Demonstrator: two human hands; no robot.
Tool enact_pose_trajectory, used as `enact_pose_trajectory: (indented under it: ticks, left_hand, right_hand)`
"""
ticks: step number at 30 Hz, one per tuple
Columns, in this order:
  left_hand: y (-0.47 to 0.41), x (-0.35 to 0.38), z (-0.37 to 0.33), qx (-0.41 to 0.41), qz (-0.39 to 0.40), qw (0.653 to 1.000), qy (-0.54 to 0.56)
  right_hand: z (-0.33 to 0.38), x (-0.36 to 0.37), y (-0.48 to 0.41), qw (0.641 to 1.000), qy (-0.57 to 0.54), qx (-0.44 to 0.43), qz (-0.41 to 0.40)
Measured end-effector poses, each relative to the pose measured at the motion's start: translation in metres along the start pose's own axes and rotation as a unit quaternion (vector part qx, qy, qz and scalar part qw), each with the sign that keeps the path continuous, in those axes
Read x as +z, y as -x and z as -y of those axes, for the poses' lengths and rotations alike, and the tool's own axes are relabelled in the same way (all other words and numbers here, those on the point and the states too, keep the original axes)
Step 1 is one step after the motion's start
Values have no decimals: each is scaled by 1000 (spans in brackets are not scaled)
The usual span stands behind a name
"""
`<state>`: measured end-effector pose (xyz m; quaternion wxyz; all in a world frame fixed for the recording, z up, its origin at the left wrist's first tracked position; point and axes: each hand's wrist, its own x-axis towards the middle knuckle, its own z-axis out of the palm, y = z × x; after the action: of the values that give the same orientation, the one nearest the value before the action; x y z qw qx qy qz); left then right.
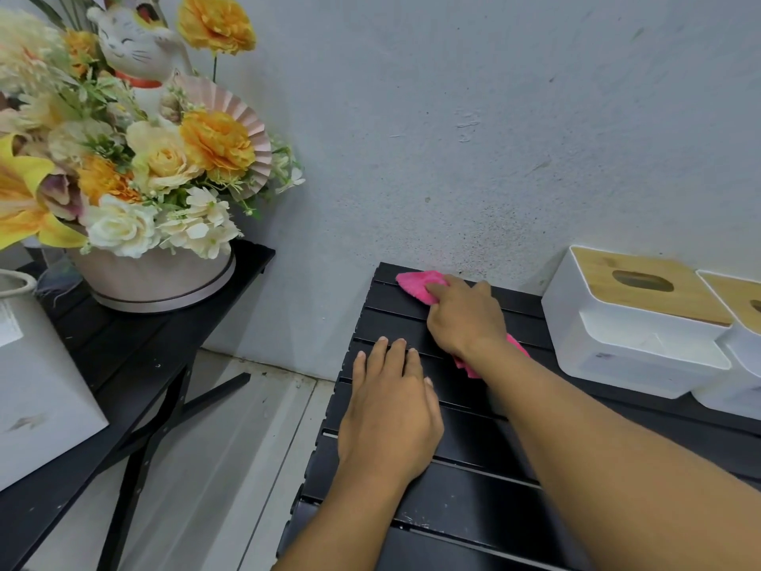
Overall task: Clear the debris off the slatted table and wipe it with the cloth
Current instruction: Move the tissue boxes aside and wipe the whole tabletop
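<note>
Here the right hand lies over a bright pink cloth, its fingers bent down onto the fabric and bunched together, holding it against the far slats of the black slatted table. One end of the cloth sticks out past the fingertips, close to the table's far edge by the grey wall; the other end shows from under the wrist. The left hand rests palm down on the slats, fingers straight and close together, the thumb tucked alongside. Its fingertips lie just beside the heel of the right hand without touching it and hold nothing. Back from those fingers, next to the left forearm, a few pale specks sit on a near slat. Off the little-finger side of the right hand, on the same table, stands a white plastic box with a pale wooden lid and an oval slot, and a second box of the same kind sits just beside it, cut off by the frame edge. Off the little-finger side of the left hand, across a strip of tiled floor, a second black table carries a round pale pink pot of orange, cream and yellow flowers with a white cat figurine among them, and a white container.
</note>
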<state>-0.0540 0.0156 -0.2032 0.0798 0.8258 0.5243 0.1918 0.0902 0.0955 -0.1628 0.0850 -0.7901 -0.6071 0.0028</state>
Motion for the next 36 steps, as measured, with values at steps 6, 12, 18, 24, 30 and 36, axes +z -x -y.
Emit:
enact_pose_trajectory:
  ticks: [6, 12, 18, 24, 30, 36]
  left_hand:
    - [-1, -1, 0, 5, 1, 1000, -1]
    - [-1, -8, -1, 12, 12, 1000, 0]
    - [-1, -4, 0, 5, 7, 1000, 8]
    - [0, -3, 1, 6, 0, 1000, 12]
    - [1, -4, 0, 7, 2, 1000, 16]
    - [-1, -5, 2, 3, 14, 1000, 10]
  right_hand:
    - [16, 1, -8, 990, 26, -129, 56]
    - [1, 1, 30, 987, -51, -153, 25]
    - [-17, -4, 62, 1000, 6, 17, 14]
    - [-32, -23, 31, 985, 8, 166, 55]
    - [-24, -36, 16, 970, 22, 221, 98]
    - [4, -56, 70, 979, 112, 101, 134]
